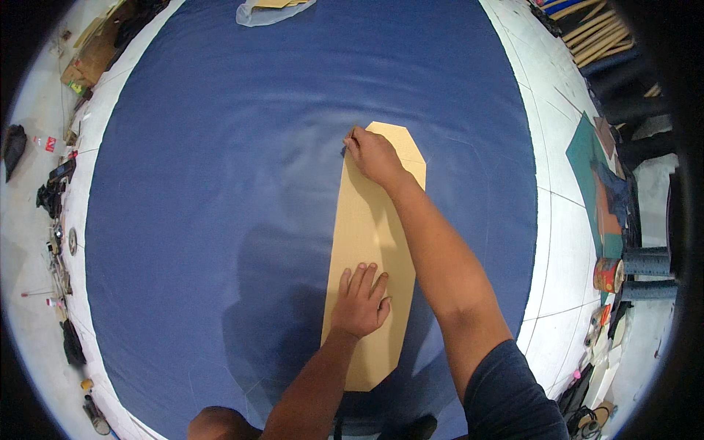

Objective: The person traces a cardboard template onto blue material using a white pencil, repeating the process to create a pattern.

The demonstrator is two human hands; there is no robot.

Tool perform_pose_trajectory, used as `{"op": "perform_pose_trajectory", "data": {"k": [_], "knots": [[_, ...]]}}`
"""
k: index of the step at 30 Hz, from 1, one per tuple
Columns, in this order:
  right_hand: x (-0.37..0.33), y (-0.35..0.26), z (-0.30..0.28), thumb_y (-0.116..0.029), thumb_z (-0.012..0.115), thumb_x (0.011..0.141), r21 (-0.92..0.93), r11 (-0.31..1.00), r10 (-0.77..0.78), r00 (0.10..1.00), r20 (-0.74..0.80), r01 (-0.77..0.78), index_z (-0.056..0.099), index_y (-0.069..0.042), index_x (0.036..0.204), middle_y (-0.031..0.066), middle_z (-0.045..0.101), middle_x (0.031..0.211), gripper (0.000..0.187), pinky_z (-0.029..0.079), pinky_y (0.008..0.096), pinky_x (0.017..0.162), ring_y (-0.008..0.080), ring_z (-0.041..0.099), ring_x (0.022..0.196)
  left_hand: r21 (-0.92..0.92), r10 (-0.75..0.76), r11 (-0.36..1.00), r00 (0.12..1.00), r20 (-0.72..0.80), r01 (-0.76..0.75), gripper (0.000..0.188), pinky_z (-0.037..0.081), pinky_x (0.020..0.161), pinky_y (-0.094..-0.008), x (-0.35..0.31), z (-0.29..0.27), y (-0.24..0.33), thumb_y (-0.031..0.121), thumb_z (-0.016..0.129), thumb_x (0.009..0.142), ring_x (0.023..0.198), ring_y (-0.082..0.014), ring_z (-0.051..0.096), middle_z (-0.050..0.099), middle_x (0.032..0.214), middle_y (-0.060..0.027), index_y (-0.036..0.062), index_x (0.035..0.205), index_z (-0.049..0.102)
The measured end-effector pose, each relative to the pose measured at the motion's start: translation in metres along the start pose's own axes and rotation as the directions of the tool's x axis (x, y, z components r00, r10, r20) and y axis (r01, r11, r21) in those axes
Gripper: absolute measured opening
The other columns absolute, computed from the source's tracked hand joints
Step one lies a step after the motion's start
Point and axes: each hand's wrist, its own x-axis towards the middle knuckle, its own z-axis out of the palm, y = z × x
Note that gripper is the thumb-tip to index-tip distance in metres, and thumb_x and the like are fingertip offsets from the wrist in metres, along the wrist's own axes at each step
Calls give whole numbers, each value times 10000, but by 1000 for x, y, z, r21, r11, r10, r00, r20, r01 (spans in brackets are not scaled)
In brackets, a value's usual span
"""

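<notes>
A long tan card pattern piece (pixel 374 235) with angled corners lies flat on a wide sheet of dark blue material (pixel 183 183). My left hand (pixel 359 302) rests on the lower part of the piece, palm down and fingers spread. At its upper left edge, my right hand (pixel 372 155) is closed in a pinch. A small dark bit shows below the right fingertips, but I cannot make out what they hold. Thin pale outlines show on the blue material to the right of the piece and at the lower left.
A clear plastic bag (pixel 275 13) with tan card lies at the far edge. White tiled floor (pixel 561 242) borders the sheet. Along the right stand a round tin (pixel 608 276), green sheets (pixel 583 158) and wooden sticks (pixel 598 37). Small tools and a tape roll (pixel 72 241) line the left.
</notes>
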Motion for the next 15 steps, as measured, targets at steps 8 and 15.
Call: {"op": "perform_pose_trajectory", "data": {"k": [8,15], "knots": [[3,9,-1,-286,543,1056,47,998,36,999,11,-36,626,-30,1059,224,715,923,270,534,532,808,430,689,913,3,27,1000,999,-43,-27,546,284,1201,-608,-2,6,-2,364,691,896,1412,-401,430,507,1464,-206,75,1356,639],[9,17,0,-284,549,1052,108,994,22,999,-28,-18,636,-28,1070,229,718,946,271,531,531,824,436,687,927,-4,2,1000,1000,-8,-2,531,318,1174,-628,-1,3,-1,357,700,888,1406,-396,440,511,1458,-201,84,1340,645]]}}
